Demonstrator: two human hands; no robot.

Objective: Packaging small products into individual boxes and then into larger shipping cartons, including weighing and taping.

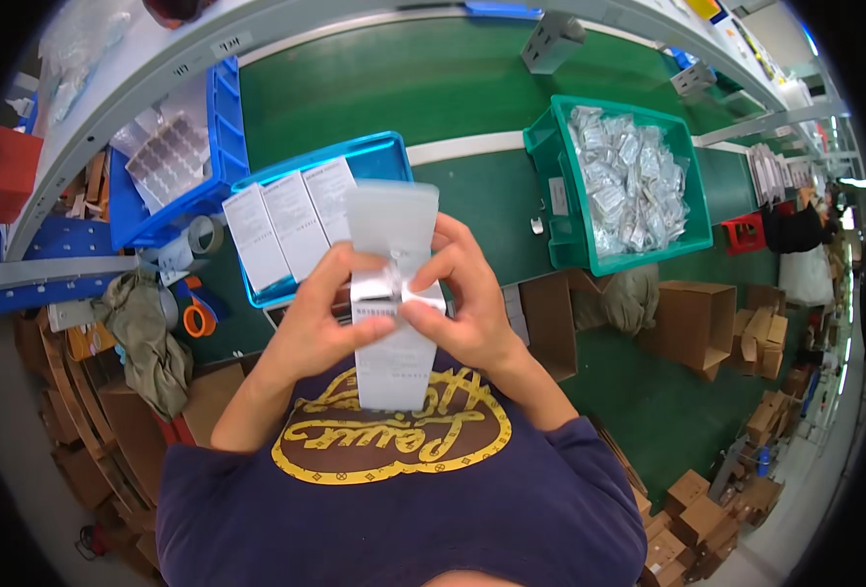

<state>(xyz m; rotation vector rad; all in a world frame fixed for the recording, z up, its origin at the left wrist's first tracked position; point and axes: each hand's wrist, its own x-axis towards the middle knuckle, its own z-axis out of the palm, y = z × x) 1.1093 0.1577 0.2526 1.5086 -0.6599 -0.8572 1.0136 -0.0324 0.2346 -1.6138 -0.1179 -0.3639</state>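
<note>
A tall white carton with printed panels stands upright in front of my chest. Its long lid flap is raised at the far side. My left hand grips the carton's left side, thumb on the near face. On the opposite side my right hand has its fingers closed at the top opening, thumb near the front edge. Something small, clear and shiny shows between the fingertips at the opening; what it is I cannot make out. Beyond my left hand, several similar white cartons lie side by side in a blue tray.
A teal bin full of small clear packets stands right on the green bench. Left are a blue bin, a tape roll and orange-handled scissors. Shelf rails arch overhead; cardboard boxes sit on the floor.
</note>
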